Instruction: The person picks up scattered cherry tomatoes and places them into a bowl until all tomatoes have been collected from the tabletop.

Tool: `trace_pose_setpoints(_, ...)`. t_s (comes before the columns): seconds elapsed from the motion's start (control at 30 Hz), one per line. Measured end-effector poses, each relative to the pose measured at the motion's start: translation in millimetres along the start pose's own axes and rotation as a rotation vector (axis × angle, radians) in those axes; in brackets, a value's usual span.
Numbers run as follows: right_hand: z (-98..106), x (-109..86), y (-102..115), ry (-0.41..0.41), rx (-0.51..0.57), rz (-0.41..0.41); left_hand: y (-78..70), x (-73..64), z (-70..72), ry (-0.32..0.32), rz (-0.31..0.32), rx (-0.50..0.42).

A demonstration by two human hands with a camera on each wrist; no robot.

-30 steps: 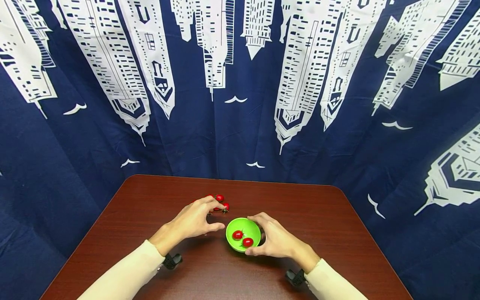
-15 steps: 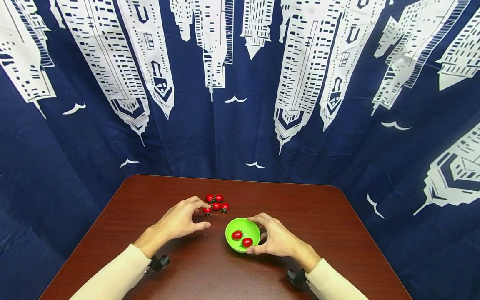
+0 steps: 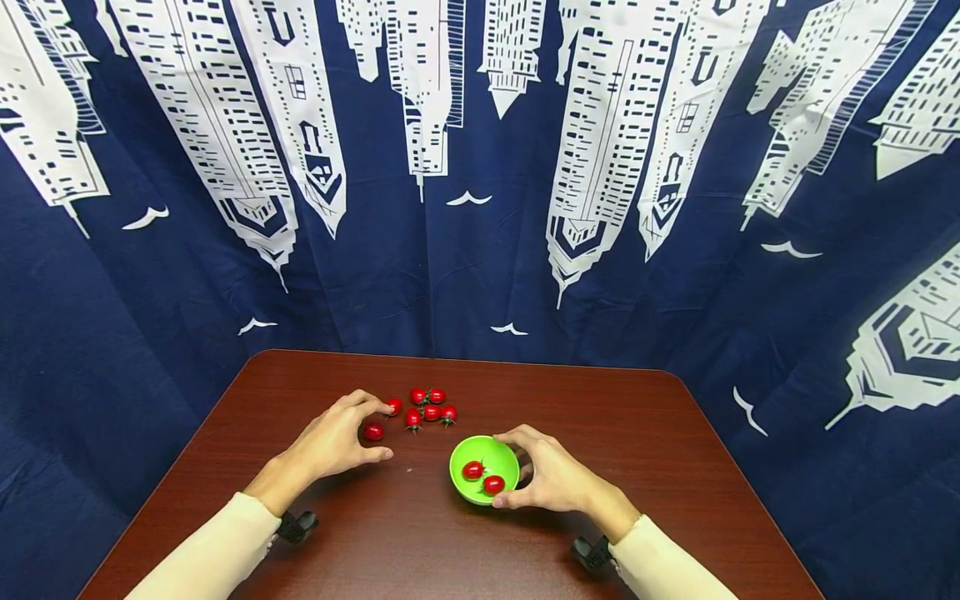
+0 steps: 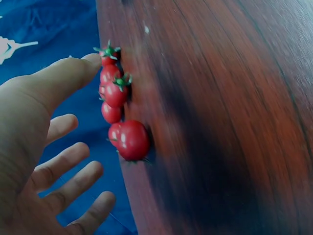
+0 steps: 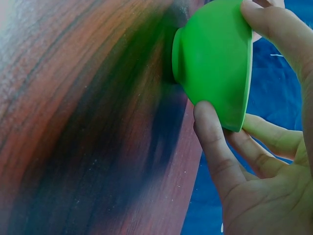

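My left hand (image 3: 326, 442) hovers at the left of the table, thumb and fingers spread apart with nothing between them. Just beyond its gap lies a cherry tomato (image 3: 373, 432), and a second tomato (image 3: 393, 407) is right at the fingertips. Several more cherry tomatoes (image 3: 431, 412) with green stems sit in a loose group to their right. In the left wrist view the near tomato (image 4: 133, 140) lies clear of the fingers. My right hand (image 3: 551, 475) grips a green bowl (image 3: 504, 457) by its right side, thumb in front and fingers behind. Two tomatoes (image 3: 472, 471) lie inside it.
The dark red-brown wooden table (image 3: 420, 542) has rounded far corners. Behind it hangs a navy cloth (image 3: 390, 283) printed with white buildings. Black straps with small devices (image 3: 297, 527) are on both wrists.
My left hand has moved left, away from the bowl and past the tomato group, uncovering the tomatoes it had hidden. The right hand and the bowl have stayed in place.
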State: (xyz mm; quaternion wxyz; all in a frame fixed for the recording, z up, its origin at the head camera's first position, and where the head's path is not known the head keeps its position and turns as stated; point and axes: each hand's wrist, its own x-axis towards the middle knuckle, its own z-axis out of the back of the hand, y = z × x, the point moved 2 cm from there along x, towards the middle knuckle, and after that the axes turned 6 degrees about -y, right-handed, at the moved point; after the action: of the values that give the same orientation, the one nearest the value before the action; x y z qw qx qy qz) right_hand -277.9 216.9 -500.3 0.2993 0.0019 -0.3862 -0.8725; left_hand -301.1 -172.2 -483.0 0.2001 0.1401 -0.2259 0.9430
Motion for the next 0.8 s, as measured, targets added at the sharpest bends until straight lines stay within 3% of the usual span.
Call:
trace_pose_setpoints(0.33,2.1,-0.6,-0.1,0.008,0.005,0.003,21.2,3.2,-6.1,0.022,-0.01,-0.025)
trace_pose_setpoints(0.63,1.5,-0.2,0.9,0.02,-0.012,0.001,32.1,8.3,-11.4,0.085,0.007,-0.146)
trace_pose_setpoints(0.8,1.3,-0.1,0.3,0.025,-0.007,-0.001,33.9,9.8,-14.4,0.084,0.013,-0.222)
